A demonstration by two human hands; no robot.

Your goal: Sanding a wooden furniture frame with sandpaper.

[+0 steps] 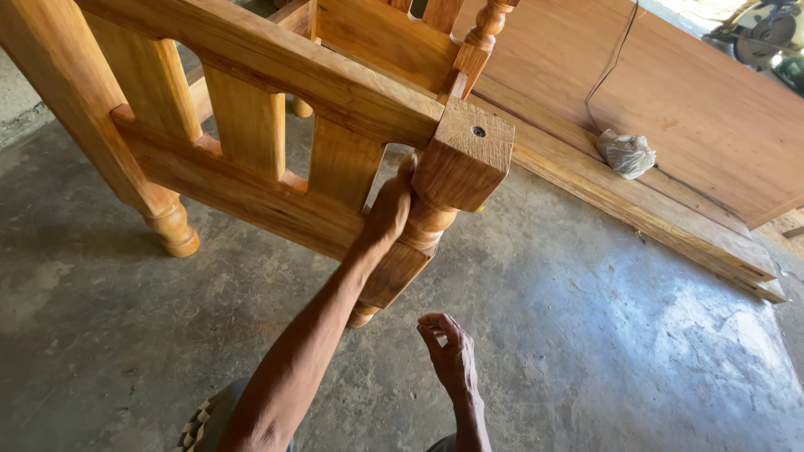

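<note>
The left hand is wrapped around a turned wooden leg of a big wooden frame, near the middle of the view. The fingers are closed on the round part of the leg, just under its square top block. A small metal screw head shows in the top of that block.

The right hand is at 6 o'clock, low down, apart from the leg. Its fingers are curled in loosely and I see nothing in it.

The frame looks well along: rails, flat slats and legs are all joined, and the wood is smooth and shiny. Another leg stands on the grey floor at 9 o'clock. The held leg seems tipped off the floor, so the frame is not yet set down straight.

At 2 o'clock long boards lie flat, with a small tied bag and a thin black cord on them
</note>
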